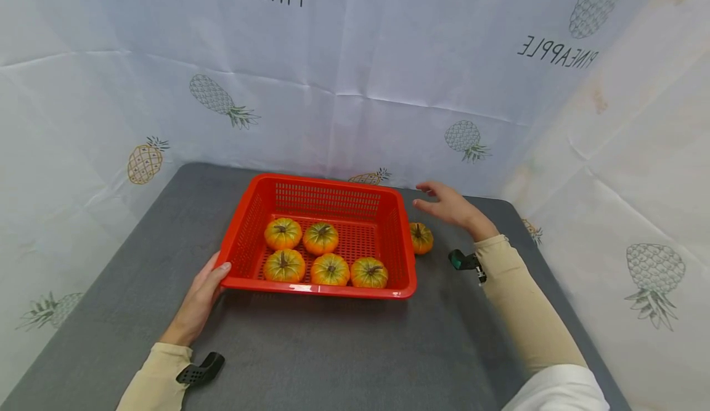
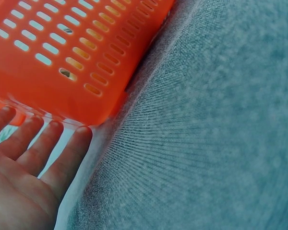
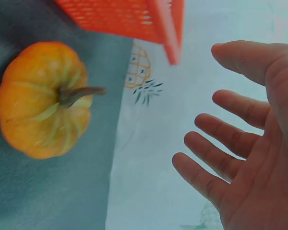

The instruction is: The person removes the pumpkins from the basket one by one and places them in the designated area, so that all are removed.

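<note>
A red plastic basket point(image 1: 338, 185) with slotted walls stands on the grey table, several small orange-yellow pumpkins point(image 1: 330, 270) inside it. At its front left corner my left hand point(image 1: 201, 297) holds the rim, thumb over the top and fingers along the outside. The left wrist view shows those fingertips against the basket point(image 2: 62, 96). Beyond the basket's right wall a single pumpkin point(image 3: 43, 100) with a brown stem sits on the table. My right hand point(image 1: 450, 204) hovers above and behind it, fingers spread, touching nothing; the right wrist view shows its palm point(image 3: 259, 158) bare.
The grey table point(image 1: 333, 355) ends at a white cloth backdrop point(image 1: 355, 121) printed with pineapples, close behind the basket. More of that cloth hangs at the left and right sides. A dark wrist-worn camera point(image 1: 201, 369) sits on the left forearm, another point(image 1: 465, 260) on the right.
</note>
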Demonstrator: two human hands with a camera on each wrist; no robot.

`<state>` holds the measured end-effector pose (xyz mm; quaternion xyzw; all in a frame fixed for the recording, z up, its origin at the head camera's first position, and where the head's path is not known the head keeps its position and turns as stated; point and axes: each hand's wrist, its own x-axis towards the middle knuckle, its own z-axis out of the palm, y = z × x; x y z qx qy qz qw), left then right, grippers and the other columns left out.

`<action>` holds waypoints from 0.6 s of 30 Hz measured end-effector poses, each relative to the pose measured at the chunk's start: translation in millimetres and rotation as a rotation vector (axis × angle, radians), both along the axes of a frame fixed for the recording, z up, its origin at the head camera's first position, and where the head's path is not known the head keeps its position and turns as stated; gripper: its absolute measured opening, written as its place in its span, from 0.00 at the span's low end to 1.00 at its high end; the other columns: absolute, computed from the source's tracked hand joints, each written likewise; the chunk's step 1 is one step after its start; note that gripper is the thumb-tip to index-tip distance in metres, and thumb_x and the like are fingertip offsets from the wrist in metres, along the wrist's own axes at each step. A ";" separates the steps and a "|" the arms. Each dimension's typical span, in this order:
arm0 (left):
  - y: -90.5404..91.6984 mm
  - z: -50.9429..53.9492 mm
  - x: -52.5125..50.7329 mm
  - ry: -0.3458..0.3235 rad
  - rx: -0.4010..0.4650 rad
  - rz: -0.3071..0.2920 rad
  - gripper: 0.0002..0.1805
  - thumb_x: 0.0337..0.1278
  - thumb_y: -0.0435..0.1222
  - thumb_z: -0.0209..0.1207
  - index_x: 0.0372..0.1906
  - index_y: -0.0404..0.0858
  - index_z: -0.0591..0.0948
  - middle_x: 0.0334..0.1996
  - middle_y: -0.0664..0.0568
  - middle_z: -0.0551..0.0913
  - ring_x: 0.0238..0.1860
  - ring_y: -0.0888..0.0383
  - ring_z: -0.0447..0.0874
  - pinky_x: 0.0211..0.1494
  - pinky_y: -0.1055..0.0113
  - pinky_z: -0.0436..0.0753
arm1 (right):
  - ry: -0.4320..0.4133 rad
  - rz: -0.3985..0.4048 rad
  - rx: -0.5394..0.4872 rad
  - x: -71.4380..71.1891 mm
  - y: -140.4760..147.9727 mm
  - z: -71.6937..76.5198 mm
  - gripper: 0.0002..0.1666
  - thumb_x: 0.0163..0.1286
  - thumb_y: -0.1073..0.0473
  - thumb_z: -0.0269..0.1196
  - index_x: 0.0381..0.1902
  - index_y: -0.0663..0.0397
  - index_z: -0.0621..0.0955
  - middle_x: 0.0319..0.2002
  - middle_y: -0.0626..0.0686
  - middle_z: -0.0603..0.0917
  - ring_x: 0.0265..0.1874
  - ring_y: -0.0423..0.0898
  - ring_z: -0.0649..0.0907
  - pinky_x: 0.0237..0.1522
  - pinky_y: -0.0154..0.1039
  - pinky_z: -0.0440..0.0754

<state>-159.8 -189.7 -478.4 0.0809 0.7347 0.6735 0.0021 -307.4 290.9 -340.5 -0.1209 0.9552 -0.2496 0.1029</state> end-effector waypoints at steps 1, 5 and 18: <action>0.0 -0.1 0.2 -0.003 -0.001 0.000 0.31 0.80 0.44 0.41 0.78 0.36 0.55 0.63 0.55 0.72 0.57 0.68 0.76 0.56 0.82 0.73 | 0.004 0.002 -0.005 -0.5 -1.6 1.8 0.35 0.77 0.46 0.57 0.74 0.56 0.65 0.73 0.62 0.67 0.73 0.63 0.67 0.68 0.64 0.70; -0.2 -0.3 1.0 -0.007 -0.008 0.000 0.31 0.80 0.45 0.41 0.78 0.37 0.54 0.63 0.54 0.71 0.57 0.68 0.76 0.56 0.82 0.73 | 0.026 0.022 -0.022 -1.8 -10.1 7.6 0.35 0.77 0.46 0.58 0.74 0.54 0.65 0.74 0.61 0.67 0.72 0.61 0.67 0.68 0.63 0.70; 0.0 0.9 1.7 -0.024 -0.019 0.011 0.31 0.79 0.46 0.42 0.78 0.38 0.56 0.63 0.51 0.70 0.56 0.67 0.76 0.56 0.81 0.74 | 0.093 0.100 -0.082 -5.4 -43.0 17.0 0.35 0.75 0.47 0.61 0.74 0.54 0.66 0.73 0.59 0.68 0.71 0.59 0.70 0.68 0.60 0.71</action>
